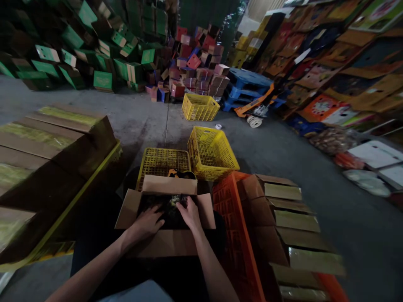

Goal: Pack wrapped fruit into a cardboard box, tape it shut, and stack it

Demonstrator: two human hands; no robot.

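Observation:
An open cardboard box [163, 244] stands in front of me with its flaps folded outward. Dark, shiny contents fill it, too dim to name, with a pale greenish patch [174, 200] near the middle. My left hand [149, 221] rests with spread fingers on the contents at the left side. At the right side, my right hand [189, 213] reaches in, thumb and fingers bent around some of the dark stuff beside the greenish patch; its fingertips are partly hidden. Just beyond the far flap lies an orange and black tool [176, 173], partly covered, resembling a tape dispenser.
Yellow crates [212, 147] stand ahead, one upside down. An orange crate [241, 235] of cardboard boxes is close on my right; a yellow crate [67, 214] with taped boxes is on my left. Farther back are a pallet jack [258, 102], blue pallets [248, 79] and piled green boxes [102, 79].

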